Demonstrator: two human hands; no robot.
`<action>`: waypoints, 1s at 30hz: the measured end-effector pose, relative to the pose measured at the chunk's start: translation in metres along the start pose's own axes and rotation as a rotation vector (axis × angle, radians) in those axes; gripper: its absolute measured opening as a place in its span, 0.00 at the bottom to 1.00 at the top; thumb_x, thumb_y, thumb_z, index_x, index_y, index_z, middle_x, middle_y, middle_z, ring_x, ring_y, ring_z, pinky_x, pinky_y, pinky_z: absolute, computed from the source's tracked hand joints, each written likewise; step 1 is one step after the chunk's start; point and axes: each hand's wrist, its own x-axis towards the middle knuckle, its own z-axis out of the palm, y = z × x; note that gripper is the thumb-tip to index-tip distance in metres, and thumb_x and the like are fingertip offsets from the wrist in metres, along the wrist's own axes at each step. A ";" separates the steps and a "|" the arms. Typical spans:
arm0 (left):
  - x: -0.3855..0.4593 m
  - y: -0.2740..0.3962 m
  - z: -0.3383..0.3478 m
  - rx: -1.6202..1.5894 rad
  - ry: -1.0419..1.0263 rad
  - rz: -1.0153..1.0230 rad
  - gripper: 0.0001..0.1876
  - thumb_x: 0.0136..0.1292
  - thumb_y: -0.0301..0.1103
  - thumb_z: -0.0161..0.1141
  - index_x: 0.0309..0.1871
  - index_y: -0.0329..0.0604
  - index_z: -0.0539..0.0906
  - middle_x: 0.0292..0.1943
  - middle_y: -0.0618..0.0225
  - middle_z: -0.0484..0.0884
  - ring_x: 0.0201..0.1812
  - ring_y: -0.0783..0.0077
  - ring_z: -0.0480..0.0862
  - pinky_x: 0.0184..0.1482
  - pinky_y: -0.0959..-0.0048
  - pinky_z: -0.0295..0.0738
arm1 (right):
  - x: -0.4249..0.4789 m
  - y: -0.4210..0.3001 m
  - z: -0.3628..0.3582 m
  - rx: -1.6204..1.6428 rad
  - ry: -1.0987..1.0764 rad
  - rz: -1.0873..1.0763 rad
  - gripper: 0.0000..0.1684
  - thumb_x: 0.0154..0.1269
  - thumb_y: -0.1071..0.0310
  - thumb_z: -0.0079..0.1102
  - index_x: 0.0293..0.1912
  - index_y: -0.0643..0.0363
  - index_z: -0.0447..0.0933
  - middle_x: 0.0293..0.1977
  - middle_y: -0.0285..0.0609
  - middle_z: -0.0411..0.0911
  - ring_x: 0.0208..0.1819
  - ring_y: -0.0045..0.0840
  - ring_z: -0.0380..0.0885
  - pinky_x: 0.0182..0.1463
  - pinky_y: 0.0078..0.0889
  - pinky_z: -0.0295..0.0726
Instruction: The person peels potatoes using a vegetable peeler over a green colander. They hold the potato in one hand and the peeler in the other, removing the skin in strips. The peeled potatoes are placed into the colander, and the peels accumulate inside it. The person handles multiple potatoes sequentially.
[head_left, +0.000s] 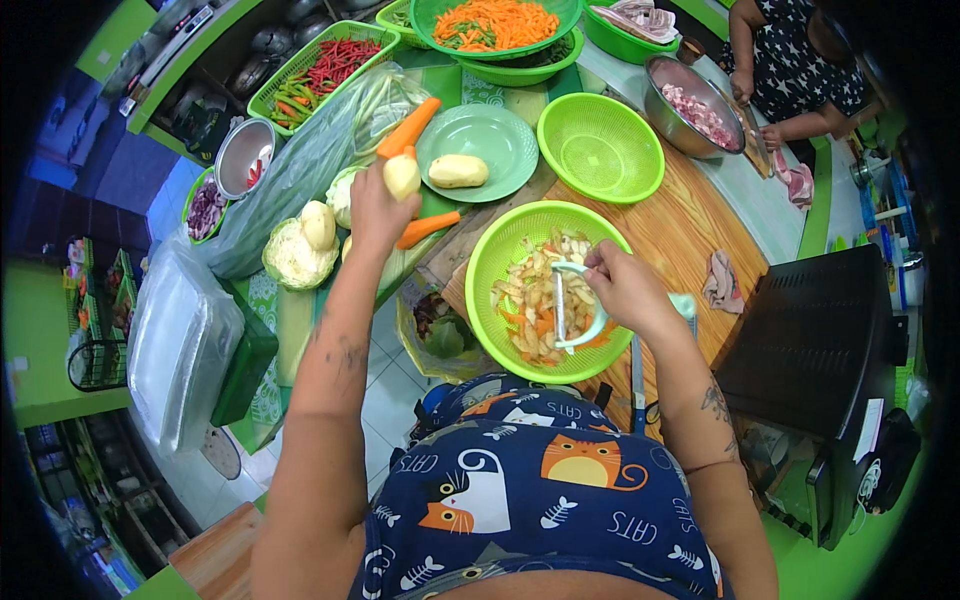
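Observation:
My left hand (377, 210) grips a peeled potato (402, 177) beside the left rim of a pale green plate (502, 142). A second peeled potato (457, 171) lies on that plate. Peeled carrots, an upper carrot (409, 129) and a lower carrot (427, 229), lie close around this hand. To its left, a cut cabbage (296, 262) has a potato (318, 225) resting on it. In my right hand (622, 289) is a light blue wide-bladed peeler (600, 321), held over a green colander (480, 300). Potato and carrot peelings (536, 322) lie in the colander.
Another green colander (601, 142) stands beyond. A knife (637, 382) lies right of the peelings, near a cloth (724, 281) and a black appliance (810, 337). Across the table, a person (802, 75) handles meat by a metal bowl (660, 112). Below hangs a waste bag (442, 345).

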 end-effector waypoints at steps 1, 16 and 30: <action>0.010 -0.001 0.003 0.034 -0.003 -0.003 0.37 0.42 0.35 0.70 0.57 0.31 0.70 0.51 0.46 0.74 0.54 0.48 0.73 0.58 0.58 0.70 | 0.000 -0.002 0.001 -0.033 0.029 0.008 0.10 0.64 0.67 0.56 0.42 0.63 0.74 0.34 0.57 0.80 0.40 0.48 0.79 0.44 0.47 0.76; 0.039 0.002 0.046 0.415 0.071 0.211 0.35 0.50 0.43 0.71 0.60 0.42 0.70 0.55 0.53 0.73 0.56 0.51 0.73 0.56 0.54 0.68 | -0.007 0.022 0.003 0.011 0.281 0.106 0.11 0.63 0.66 0.59 0.42 0.62 0.74 0.33 0.55 0.81 0.38 0.48 0.80 0.41 0.48 0.76; -0.126 0.089 -0.009 -0.324 -0.239 0.455 0.33 0.53 0.38 0.69 0.60 0.36 0.71 0.60 0.46 0.69 0.61 0.47 0.70 0.63 0.54 0.65 | -0.001 0.157 -0.010 0.586 0.571 0.593 0.11 0.65 0.64 0.57 0.40 0.64 0.74 0.28 0.42 0.77 0.32 0.29 0.78 0.37 0.32 0.76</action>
